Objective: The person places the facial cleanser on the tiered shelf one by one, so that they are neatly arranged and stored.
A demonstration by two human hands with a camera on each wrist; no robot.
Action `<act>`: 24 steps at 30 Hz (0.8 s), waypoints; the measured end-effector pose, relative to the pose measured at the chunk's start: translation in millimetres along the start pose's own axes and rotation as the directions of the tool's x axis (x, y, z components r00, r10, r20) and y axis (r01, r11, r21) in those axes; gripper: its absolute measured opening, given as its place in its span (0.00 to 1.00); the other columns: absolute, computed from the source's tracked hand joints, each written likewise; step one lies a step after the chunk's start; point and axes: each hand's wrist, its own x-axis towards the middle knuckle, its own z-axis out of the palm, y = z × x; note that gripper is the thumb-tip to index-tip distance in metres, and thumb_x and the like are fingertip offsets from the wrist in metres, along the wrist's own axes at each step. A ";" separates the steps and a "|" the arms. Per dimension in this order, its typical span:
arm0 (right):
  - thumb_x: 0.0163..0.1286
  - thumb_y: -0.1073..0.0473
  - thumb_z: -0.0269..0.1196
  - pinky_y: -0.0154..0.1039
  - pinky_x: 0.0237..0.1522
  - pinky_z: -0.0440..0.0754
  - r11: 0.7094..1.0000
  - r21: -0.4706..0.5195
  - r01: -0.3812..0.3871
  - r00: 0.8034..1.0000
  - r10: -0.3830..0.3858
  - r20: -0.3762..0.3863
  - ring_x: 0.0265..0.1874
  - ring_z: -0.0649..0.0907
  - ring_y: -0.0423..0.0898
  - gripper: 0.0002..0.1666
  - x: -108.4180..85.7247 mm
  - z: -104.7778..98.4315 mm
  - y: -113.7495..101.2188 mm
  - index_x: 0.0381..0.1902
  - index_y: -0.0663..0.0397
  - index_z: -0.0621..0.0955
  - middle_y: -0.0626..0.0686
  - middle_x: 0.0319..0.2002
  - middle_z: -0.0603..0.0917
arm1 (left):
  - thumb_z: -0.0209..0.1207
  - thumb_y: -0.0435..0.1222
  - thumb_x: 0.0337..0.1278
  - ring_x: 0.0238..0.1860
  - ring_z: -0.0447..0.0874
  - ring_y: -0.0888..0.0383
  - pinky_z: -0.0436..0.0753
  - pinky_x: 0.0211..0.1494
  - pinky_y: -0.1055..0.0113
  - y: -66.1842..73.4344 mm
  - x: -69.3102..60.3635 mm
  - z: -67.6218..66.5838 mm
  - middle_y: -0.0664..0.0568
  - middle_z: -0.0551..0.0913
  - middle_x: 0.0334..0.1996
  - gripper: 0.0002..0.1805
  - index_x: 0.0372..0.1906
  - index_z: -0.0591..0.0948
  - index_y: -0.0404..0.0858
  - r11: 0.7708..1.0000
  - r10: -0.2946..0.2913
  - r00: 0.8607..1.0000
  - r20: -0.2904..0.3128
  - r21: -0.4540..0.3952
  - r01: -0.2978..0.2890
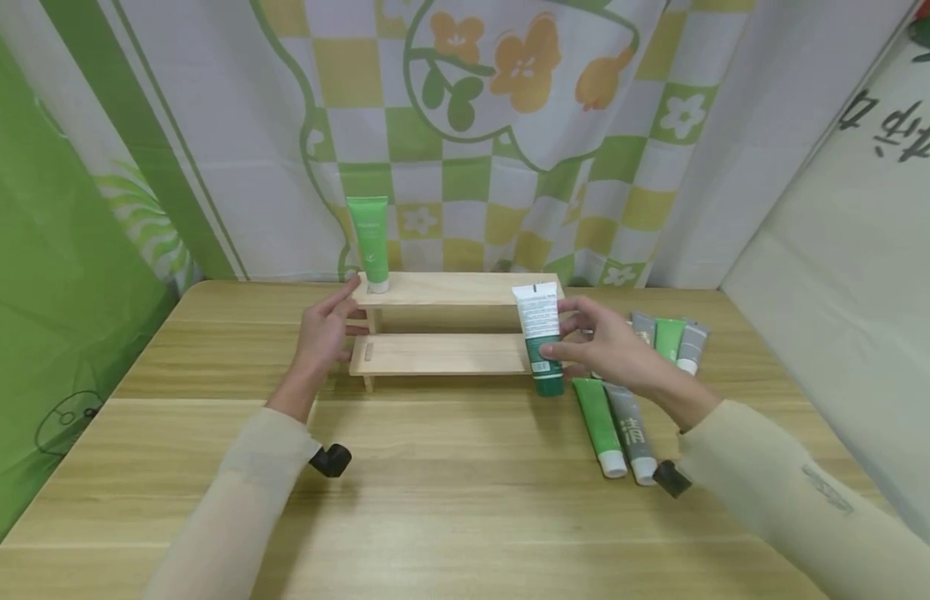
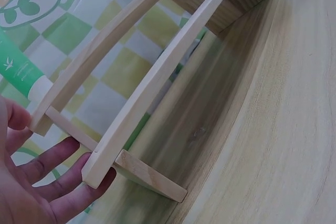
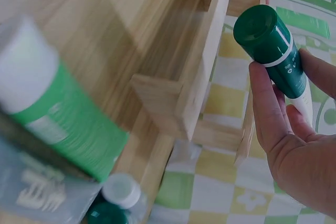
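A two-step wooden shelf rack [image 1: 450,354] stands on the table. A light green squeeze tube [image 1: 371,242] stands cap down at the left end of its upper step. My left hand [image 1: 324,333] touches the rack's left end; in the left wrist view its fairly straight fingers [image 2: 50,166] lie against the board ends. My right hand [image 1: 603,346] holds a white and dark green squeeze tube [image 1: 538,337] between thumb and fingers, cap down and slightly tilted, in front of the rack's right end. In the right wrist view, its dark green cap [image 3: 257,27] faces the camera.
Right of the rack lie a green tube [image 1: 600,425] and a grey tube [image 1: 632,429] with white caps. Behind my right hand are more tubes, among them a green one [image 1: 669,337] and a grey one [image 1: 692,343]. A patterned curtain [image 1: 480,183] hangs behind the table.
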 end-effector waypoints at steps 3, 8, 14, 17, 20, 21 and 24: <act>0.66 0.64 0.71 0.51 0.42 0.88 1.000 0.020 0.024 1.000 -0.024 -0.002 0.44 0.84 0.56 0.42 10.1 6.5 -6.5 0.71 0.62 0.62 0.66 0.53 0.74 | 0.45 0.43 0.78 0.54 0.81 0.41 0.83 0.32 0.62 -0.9 1.5 0.5 0.40 0.78 0.58 0.25 0.74 0.66 0.62 1.000 -0.001 1.000 -0.011 0.005 0.001; 0.66 0.66 0.70 0.51 0.41 0.88 0.997 0.051 0.058 0.998 -0.057 -0.019 0.45 0.84 0.56 0.39 27.0 17.5 -18.5 0.70 0.60 0.64 0.66 0.53 0.73 | 0.46 0.48 0.78 0.54 0.81 0.41 0.80 0.30 0.64 -3.8 3.3 -0.4 0.41 0.79 0.59 0.24 0.74 0.67 0.62 1.000 0.009 1.000 -0.028 0.021 -0.008; 0.66 0.66 0.70 0.49 0.42 0.88 0.991 0.086 0.102 0.994 -0.099 -0.040 0.46 0.84 0.56 0.39 42.0 29.3 -33.2 0.70 0.59 0.64 0.65 0.53 0.73 | 0.50 0.50 0.77 0.52 0.83 0.42 0.81 0.26 0.67 -6.8 3.7 -1.9 0.42 0.80 0.58 0.24 0.73 0.68 0.63 0.999 0.010 0.999 -0.042 0.032 -0.009; 0.66 0.65 0.70 0.50 0.44 0.87 0.988 0.091 0.128 0.991 -0.124 -0.051 0.46 0.84 0.56 0.38 48.9 33.8 -40.0 0.69 0.57 0.65 0.64 0.53 0.74 | 0.50 0.51 0.77 0.53 0.82 0.42 0.81 0.28 0.66 -6.4 3.7 -2.1 0.42 0.80 0.58 0.24 0.73 0.68 0.64 1.000 0.003 0.999 -0.037 0.027 -0.002; 0.66 0.66 0.70 0.51 0.45 0.87 0.983 0.097 0.157 0.986 -0.152 -0.063 0.46 0.84 0.57 0.37 57.7 37.2 -44.9 0.67 0.56 0.66 0.63 0.52 0.76 | 0.50 0.52 0.77 0.54 0.82 0.42 0.82 0.31 0.65 -5.9 4.1 -2.0 0.42 0.80 0.59 0.24 0.73 0.67 0.65 1.000 0.001 1.000 -0.031 0.030 0.000; 0.66 0.67 0.70 0.51 0.44 0.87 0.981 0.096 0.167 0.985 -0.161 -0.068 0.46 0.84 0.57 0.36 60.7 37.9 -46.3 0.67 0.56 0.66 0.64 0.52 0.76 | 0.49 0.52 0.77 0.54 0.82 0.42 0.83 0.31 0.64 -5.6 4.1 -1.6 0.42 0.80 0.60 0.24 0.73 0.67 0.65 0.999 0.001 1.000 -0.029 0.033 0.000; 0.66 0.68 0.70 0.49 0.43 0.88 0.978 0.099 0.185 0.980 -0.176 -0.089 0.46 0.84 0.57 0.36 69.7 40.6 -50.4 0.67 0.57 0.66 0.63 0.51 0.76 | 0.49 0.52 0.77 0.54 0.82 0.42 0.84 0.32 0.63 -4.7 3.9 -0.7 0.41 0.79 0.60 0.24 0.73 0.68 0.65 0.999 0.002 1.000 -0.030 0.032 -0.001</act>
